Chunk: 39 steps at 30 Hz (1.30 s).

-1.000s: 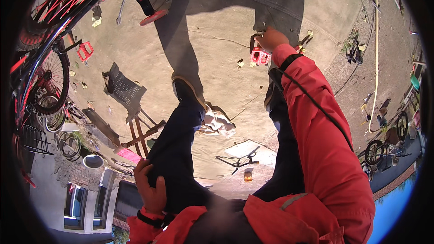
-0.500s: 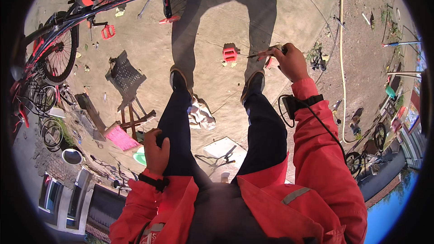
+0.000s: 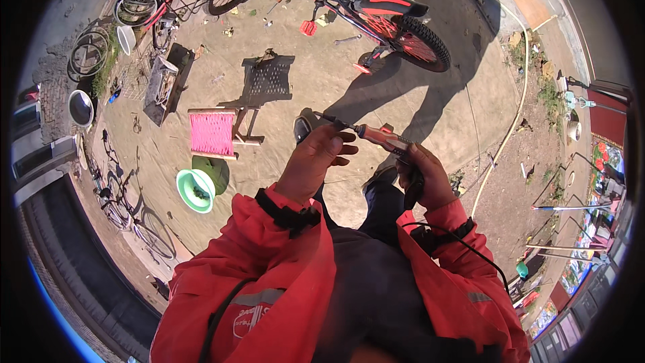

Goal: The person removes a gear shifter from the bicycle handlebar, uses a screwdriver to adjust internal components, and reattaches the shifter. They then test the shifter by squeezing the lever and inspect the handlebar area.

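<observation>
My right hand (image 3: 426, 178) is closed around a slim hand tool (image 3: 383, 138) with an orange-red handle and a thin dark shaft; it looks like a screwdriver, but I cannot tell its exact kind. A black part also shows below the fingers of that hand. The tool lies slantwise in front of my body, its tip pointing to the far left. My left hand (image 3: 316, 158) is just beside the shaft, fingers bent and apart. Whether the fingertips touch the shaft is not clear.
A black and red bicycle (image 3: 363, 3) lies at the far side. A wrench (image 3: 348, 39) and an orange-handled tool (image 3: 279, 0) are on the ground near it. To the left are a pink woven stool (image 3: 211, 133) and a pale green basin (image 3: 196, 190). A yellowish hose (image 3: 514, 117) runs along the right.
My view has swung to the right, and the bicycle now shows across the far middle. My left hand has come up from my thigh to the tool, and my right hand has drawn it nearer.
</observation>
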Each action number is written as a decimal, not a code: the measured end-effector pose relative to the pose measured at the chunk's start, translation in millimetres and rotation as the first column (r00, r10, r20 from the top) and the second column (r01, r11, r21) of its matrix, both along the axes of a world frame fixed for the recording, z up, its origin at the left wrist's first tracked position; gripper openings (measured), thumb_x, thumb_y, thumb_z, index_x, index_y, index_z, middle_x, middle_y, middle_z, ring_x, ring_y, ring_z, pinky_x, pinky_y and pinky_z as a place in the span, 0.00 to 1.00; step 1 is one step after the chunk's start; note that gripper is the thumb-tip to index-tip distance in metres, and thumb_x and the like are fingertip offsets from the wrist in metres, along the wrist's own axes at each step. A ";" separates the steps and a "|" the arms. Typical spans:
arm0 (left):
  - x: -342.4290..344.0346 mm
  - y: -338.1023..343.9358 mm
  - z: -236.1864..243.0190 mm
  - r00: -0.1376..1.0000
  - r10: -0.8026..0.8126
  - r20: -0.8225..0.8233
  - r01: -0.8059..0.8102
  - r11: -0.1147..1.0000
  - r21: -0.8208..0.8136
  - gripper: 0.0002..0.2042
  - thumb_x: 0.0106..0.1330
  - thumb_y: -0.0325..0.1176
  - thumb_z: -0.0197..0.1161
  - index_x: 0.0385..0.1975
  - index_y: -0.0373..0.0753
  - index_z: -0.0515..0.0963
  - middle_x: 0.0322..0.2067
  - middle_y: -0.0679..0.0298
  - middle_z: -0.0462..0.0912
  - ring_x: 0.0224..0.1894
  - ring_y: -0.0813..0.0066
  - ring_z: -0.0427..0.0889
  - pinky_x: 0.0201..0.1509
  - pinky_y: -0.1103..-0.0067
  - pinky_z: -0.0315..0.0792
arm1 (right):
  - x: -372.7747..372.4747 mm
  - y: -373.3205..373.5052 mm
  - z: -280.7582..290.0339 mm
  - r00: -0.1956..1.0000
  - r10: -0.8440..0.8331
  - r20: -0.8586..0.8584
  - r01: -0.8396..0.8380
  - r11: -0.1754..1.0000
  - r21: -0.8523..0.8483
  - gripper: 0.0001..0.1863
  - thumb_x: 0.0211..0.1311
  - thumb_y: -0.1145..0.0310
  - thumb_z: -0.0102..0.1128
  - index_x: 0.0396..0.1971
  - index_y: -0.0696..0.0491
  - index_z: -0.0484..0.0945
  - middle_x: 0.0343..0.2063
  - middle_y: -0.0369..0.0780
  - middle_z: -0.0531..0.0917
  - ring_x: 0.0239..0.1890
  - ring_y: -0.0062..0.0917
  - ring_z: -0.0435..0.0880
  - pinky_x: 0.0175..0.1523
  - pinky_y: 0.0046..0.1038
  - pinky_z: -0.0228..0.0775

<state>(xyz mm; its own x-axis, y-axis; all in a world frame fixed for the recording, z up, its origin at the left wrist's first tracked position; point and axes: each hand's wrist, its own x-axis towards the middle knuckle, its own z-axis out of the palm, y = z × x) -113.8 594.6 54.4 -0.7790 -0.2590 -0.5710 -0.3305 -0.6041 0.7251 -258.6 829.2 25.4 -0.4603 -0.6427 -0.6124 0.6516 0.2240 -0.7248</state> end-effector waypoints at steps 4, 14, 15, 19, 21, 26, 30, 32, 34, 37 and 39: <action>32.5 -71.0 33.0 0.986 0.076 -0.146 -0.063 0.994 0.094 0.19 0.80 0.42 0.50 0.63 0.39 0.70 0.53 0.65 0.82 0.55 0.73 0.80 0.57 0.73 0.74 | 23.7 -98.5 36.4 0.964 0.255 -0.080 -0.258 0.965 -0.042 0.22 0.77 0.53 0.50 0.55 0.57 0.74 0.29 0.36 0.78 0.21 0.18 0.76 0.26 0.21 0.68; 103.3 -257.8 71.0 0.824 0.256 -0.506 -0.215 0.967 0.139 0.24 0.77 0.54 0.50 0.54 0.38 0.74 0.53 0.59 0.80 0.60 0.66 0.76 0.68 0.64 0.64 | 58.4 -354.4 107.4 0.832 0.495 0.251 -0.443 0.865 -0.236 0.21 0.73 0.52 0.58 0.52 0.54 0.75 0.34 0.36 0.80 0.28 0.18 0.77 0.32 0.21 0.69; 105.2 -265.2 71.2 0.809 0.310 -0.500 -0.248 0.950 0.188 0.22 0.78 0.49 0.52 0.58 0.38 0.73 0.53 0.61 0.79 0.60 0.68 0.75 0.68 0.67 0.65 | 60.0 -376.1 110.7 0.814 0.520 0.261 -0.471 0.852 -0.227 0.21 0.73 0.52 0.59 0.53 0.54 0.75 0.35 0.36 0.81 0.30 0.18 0.77 0.33 0.22 0.69; 106.2 -309.6 62.4 0.784 0.427 -0.450 -0.387 0.904 0.182 0.18 0.79 0.43 0.53 0.60 0.38 0.72 0.51 0.63 0.80 0.56 0.71 0.77 0.63 0.69 0.70 | 58.1 -447.8 116.4 0.761 0.596 0.257 -0.558 0.803 -0.209 0.20 0.73 0.54 0.60 0.52 0.55 0.77 0.36 0.33 0.81 0.36 0.16 0.78 0.39 0.22 0.71; 107.5 -341.9 59.1 0.777 0.508 -0.372 -0.477 0.860 0.178 0.19 0.78 0.45 0.53 0.59 0.39 0.73 0.48 0.63 0.81 0.53 0.69 0.80 0.63 0.66 0.71 | 48.6 -488.0 113.8 0.653 0.753 -0.079 -0.756 0.654 -0.016 0.21 0.73 0.48 0.56 0.41 0.54 0.77 0.31 0.33 0.80 0.28 0.15 0.77 0.33 0.19 0.69; 110.3 -453.7 47.1 0.772 0.621 -0.137 -0.619 0.783 0.062 0.24 0.75 0.50 0.57 0.62 0.40 0.69 0.39 0.64 0.80 0.40 0.66 0.85 0.43 0.69 0.82 | -20.6 -583.9 119.5 0.706 0.681 -0.194 -0.692 0.722 0.018 0.21 0.75 0.52 0.53 0.50 0.56 0.79 0.33 0.35 0.80 0.31 0.15 0.76 0.37 0.18 0.68; 102.0 -526.5 33.6 0.747 0.652 0.132 -0.633 0.758 -0.160 0.24 0.74 0.48 0.61 0.62 0.39 0.72 0.39 0.69 0.77 0.33 0.77 0.79 0.34 0.78 0.76 | -90.5 -646.2 138.9 0.799 0.519 -0.303 -0.530 0.847 0.052 0.22 0.76 0.53 0.52 0.53 0.57 0.77 0.35 0.36 0.81 0.27 0.14 0.74 0.33 0.17 0.66; 93.9 -553.6 29.2 0.757 0.645 0.101 -0.602 0.750 -0.275 0.24 0.74 0.45 0.62 0.63 0.38 0.72 0.38 0.70 0.77 0.33 0.80 0.77 0.33 0.79 0.74 | -117.3 -678.7 145.7 0.836 0.431 -0.339 -0.442 0.896 0.047 0.23 0.75 0.53 0.55 0.54 0.58 0.77 0.35 0.37 0.81 0.26 0.13 0.73 0.31 0.16 0.66; 83.6 -583.2 28.5 0.750 0.657 0.077 -0.590 0.716 -0.374 0.23 0.72 0.39 0.65 0.62 0.35 0.71 0.36 0.71 0.77 0.33 0.83 0.74 0.32 0.81 0.70 | -135.5 -710.3 151.8 0.857 0.366 -0.363 -0.360 0.929 0.087 0.23 0.74 0.53 0.56 0.57 0.57 0.76 0.38 0.39 0.81 0.25 0.13 0.72 0.30 0.17 0.66; 71.1 -633.2 28.0 0.785 0.616 0.067 -0.533 0.727 -0.432 0.22 0.69 0.36 0.67 0.58 0.34 0.71 0.35 0.70 0.78 0.33 0.83 0.73 0.34 0.82 0.69 | -151.4 -754.4 157.9 0.860 0.282 -0.425 -0.248 0.959 0.135 0.25 0.73 0.52 0.57 0.58 0.57 0.75 0.41 0.40 0.82 0.24 0.13 0.73 0.30 0.17 0.66; 62.2 -675.0 22.5 0.785 0.618 0.052 -0.545 0.727 -0.418 0.18 0.68 0.33 0.69 0.53 0.35 0.73 0.34 0.69 0.79 0.33 0.83 0.74 0.35 0.83 0.68 | -156.8 -776.1 158.5 0.790 0.305 -0.531 -0.279 0.951 0.131 0.24 0.74 0.54 0.56 0.59 0.57 0.75 0.43 0.40 0.83 0.23 0.13 0.72 0.28 0.17 0.64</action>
<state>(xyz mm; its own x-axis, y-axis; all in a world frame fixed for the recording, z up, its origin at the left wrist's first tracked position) -51.6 -80.4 76.9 -0.3012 -0.8406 -0.4502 -0.1449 -0.4263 0.8929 -415.3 53.0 183.9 -0.5180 -0.7794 -0.3523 0.0573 0.3794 -0.9235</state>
